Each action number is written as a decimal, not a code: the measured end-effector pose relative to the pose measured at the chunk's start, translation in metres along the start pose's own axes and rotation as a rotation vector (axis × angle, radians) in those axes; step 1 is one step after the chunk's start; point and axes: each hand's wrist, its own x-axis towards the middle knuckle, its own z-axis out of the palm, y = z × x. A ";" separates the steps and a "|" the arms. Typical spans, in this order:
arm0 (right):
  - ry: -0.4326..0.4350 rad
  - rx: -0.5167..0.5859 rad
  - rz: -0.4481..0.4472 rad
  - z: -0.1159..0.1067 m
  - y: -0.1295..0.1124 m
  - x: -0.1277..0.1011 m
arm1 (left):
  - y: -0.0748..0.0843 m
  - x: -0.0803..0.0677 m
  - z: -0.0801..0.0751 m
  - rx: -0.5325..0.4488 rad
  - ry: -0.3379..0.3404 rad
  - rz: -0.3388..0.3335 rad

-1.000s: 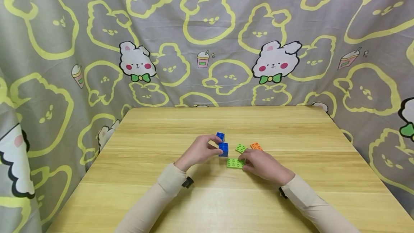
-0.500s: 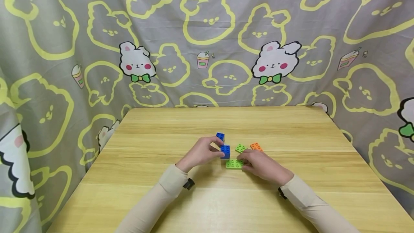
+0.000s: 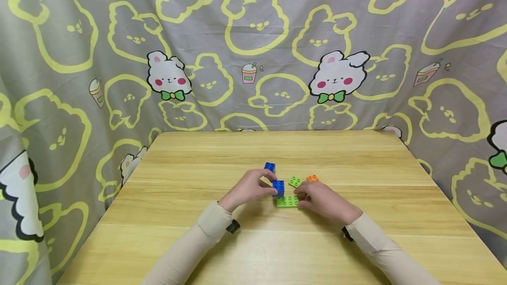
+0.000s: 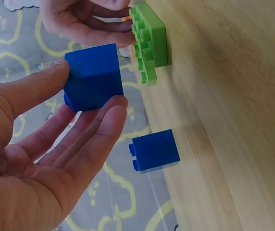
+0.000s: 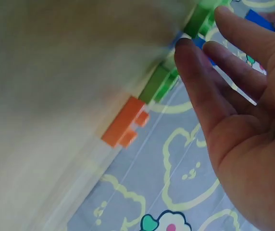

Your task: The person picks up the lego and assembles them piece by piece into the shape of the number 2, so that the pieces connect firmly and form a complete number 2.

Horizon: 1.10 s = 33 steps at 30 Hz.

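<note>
In the head view my left hand (image 3: pixel 249 189) pinches a square blue brick (image 3: pixel 278 187) between thumb and fingers, tilted and raised just above the left end of a long light-green brick (image 3: pixel 286 202). My right hand (image 3: pixel 327 202) holds that green brick at its right end, thumb on the near side and fingertips on the far side. Behind the left hand stands a second blue brick (image 3: pixel 270 167), also seen low in the left wrist view as a blue brick (image 4: pixel 156 150). Part of the long green brick is hidden by my right fingers.
A small green brick (image 3: pixel 294 181) lies just beyond the long one. To its right is an orange brick (image 3: pixel 312 178), partly covered by the right hand in the head view. The wooden table (image 3: pixel 245 250) ends at a patterned curtain (image 3: pixel 285 34) behind.
My left hand has moved right and toward me with the blue brick, bringing it over the long green brick's left end. My right hand has shifted only slightly.
</note>
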 end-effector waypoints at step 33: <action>-0.008 -0.092 0.015 0.002 -0.002 0.000 | -0.005 0.001 0.015 0.011 -0.057 -0.007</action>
